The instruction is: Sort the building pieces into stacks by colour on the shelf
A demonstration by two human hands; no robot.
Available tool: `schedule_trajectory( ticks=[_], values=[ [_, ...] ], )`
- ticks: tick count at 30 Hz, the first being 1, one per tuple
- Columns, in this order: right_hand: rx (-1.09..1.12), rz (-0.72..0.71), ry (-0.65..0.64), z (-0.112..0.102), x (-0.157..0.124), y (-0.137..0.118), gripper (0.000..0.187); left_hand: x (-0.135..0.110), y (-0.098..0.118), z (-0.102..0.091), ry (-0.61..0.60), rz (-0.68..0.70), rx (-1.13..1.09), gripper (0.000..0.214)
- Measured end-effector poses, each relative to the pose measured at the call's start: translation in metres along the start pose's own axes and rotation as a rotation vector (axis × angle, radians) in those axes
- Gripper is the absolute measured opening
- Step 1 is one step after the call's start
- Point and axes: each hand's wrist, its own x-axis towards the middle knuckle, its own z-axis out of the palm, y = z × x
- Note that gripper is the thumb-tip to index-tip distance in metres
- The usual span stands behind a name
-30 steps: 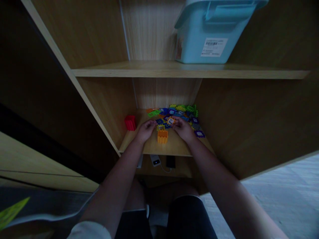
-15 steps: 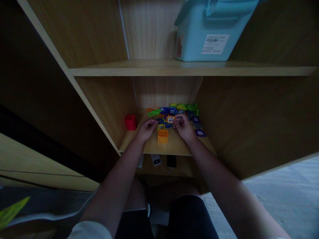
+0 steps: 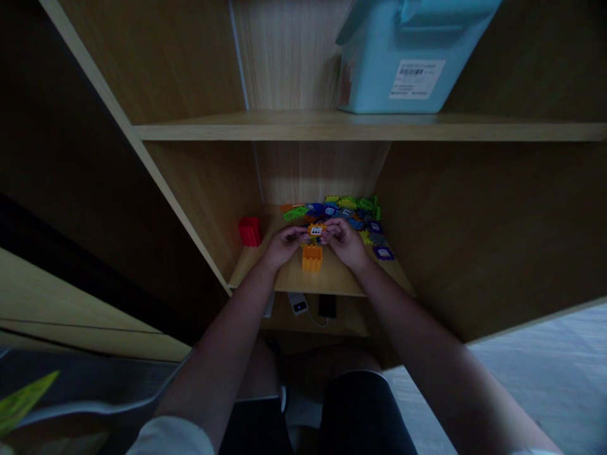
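Both of my arms reach into the lower shelf compartment (image 3: pixel 332 281). My left hand (image 3: pixel 283 244) and my right hand (image 3: pixel 345 241) meet above an orange open block box (image 3: pixel 312 258). Between their fingertips they pinch a small orange window tile (image 3: pixel 315 230). Behind the hands lies a heap of flat toy building tiles (image 3: pixel 348 210) in green, blue, purple, yellow and orange. A purple tile (image 3: pixel 382 253) rests alone to the right of my right hand.
A red block box (image 3: pixel 249 230) stands at the left of the shelf. A light blue lidded storage bin (image 3: pixel 408 57) sits on the upper shelf (image 3: pixel 284 125). Below the lower shelf lie a small white device (image 3: pixel 298 304) and a dark one (image 3: pixel 325 306).
My hands have come together over the orange box. The orange window tile went from my right hand alone to a two-handed pinch, slightly left and nearer.
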Motion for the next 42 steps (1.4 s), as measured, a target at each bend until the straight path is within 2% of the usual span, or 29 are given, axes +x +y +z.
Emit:
schedule_trajectory(
  ticks=[4,7,10,23,38,42],
  values=[
    [-0.027,0.017,-0.032,0.000,0.000,0.002,0.044,0.004,-0.001,0.002,0.005,0.014,0.024,0.043],
    [-0.166,-0.040,0.005,-0.001,0.000,0.000,0.040,0.006,0.000,0.001,-0.006,0.004,0.030,0.044],
    [-0.311,-0.099,0.028,-0.003,-0.001,-0.004,0.045,0.006,0.001,0.000,-0.001,-0.042,0.027,0.047],
    [-0.491,-0.150,-0.026,-0.007,0.000,-0.012,0.051,0.004,0.005,-0.001,-0.004,-0.101,0.010,0.051],
    [-0.512,-0.159,-0.020,-0.005,0.000,-0.020,0.043,0.006,-0.002,0.001,-0.005,-0.120,-0.010,0.049],
    [-0.496,-0.135,0.025,-0.006,-0.001,-0.016,0.041,0.008,-0.008,0.002,0.047,-0.140,-0.055,0.050]
  ],
)
